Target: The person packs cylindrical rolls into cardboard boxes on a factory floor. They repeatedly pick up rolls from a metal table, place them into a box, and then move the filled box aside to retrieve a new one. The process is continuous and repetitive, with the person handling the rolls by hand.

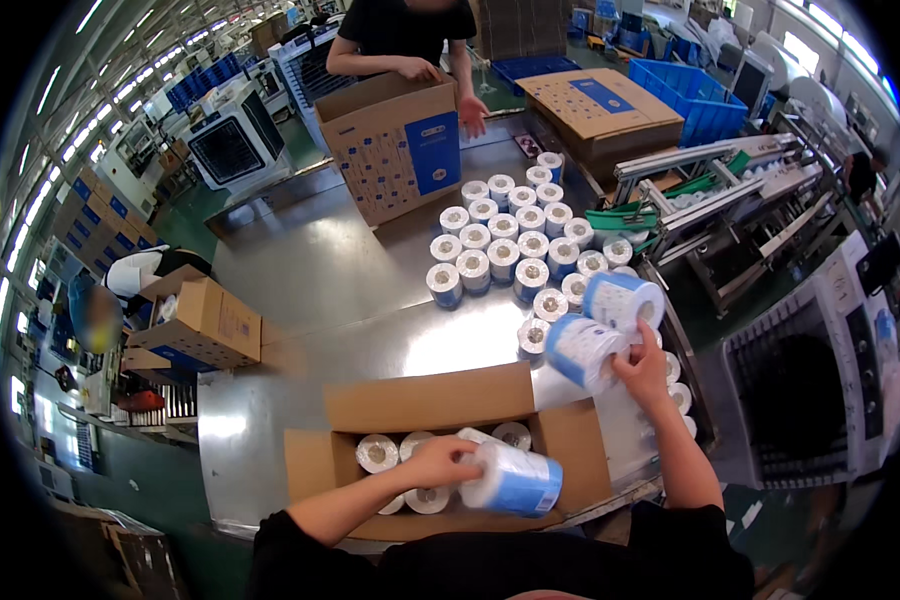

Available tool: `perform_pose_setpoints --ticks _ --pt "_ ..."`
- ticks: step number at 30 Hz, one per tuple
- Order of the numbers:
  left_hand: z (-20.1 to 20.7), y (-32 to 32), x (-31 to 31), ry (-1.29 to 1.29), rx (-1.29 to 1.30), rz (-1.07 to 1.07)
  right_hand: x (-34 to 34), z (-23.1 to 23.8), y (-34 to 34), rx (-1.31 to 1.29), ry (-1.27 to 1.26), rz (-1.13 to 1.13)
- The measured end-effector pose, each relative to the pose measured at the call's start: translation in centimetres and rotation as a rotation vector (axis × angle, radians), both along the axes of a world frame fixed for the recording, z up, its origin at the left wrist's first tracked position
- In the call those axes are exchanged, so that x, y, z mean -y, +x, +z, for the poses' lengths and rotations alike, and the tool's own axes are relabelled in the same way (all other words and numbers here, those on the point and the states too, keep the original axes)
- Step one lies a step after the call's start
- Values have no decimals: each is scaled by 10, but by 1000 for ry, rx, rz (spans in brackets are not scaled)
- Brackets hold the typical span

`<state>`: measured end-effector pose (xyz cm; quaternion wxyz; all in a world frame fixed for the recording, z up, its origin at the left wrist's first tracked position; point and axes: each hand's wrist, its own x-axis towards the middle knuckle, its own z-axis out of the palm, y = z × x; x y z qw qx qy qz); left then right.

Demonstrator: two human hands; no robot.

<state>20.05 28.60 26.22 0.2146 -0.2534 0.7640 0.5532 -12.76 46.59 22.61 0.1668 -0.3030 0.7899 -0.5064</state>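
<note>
Black sleeves (288,548), cut off by the lower edge, lead to both hands: the left hand (442,463) grips at least one blue-and-white roll (520,482) over the open carton (430,397), partly hiding the packed rolls (377,453), whose count cannot be made out. Gripped by the right hand (643,370), two slightly blurred rolls (580,350) screen some standing rolls (473,270) on the worktop (300,295).

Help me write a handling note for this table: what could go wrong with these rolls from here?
The right hand grips two wrapped rolls at once, so one might slip free. It is also close to the crowded standing rolls, and a bump could topple some. The left hand holds a blue-and-white roll tilted over the open box, where it might catch on rolls inside.
</note>
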Motion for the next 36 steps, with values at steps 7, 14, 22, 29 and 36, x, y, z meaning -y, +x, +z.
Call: perform_pose_setpoints --ticks 7,14,22,29,36 --pt "-205 52 -28 -522 -511 -69 1 88 157 -337 238 1048" --pt "-193 67 -53 -937 -418 -472 -7 -79 220 -380 920 1047" --pt "-185 56 -35 -812 -352 -461 20 -140 219 -481 1025 971" --pt "-100 25 4 -335 12 -627 18 -85 203 -159 709 901" --pt "-9 -67 106 77 -271 139 52 -46 85 -133 192 114"
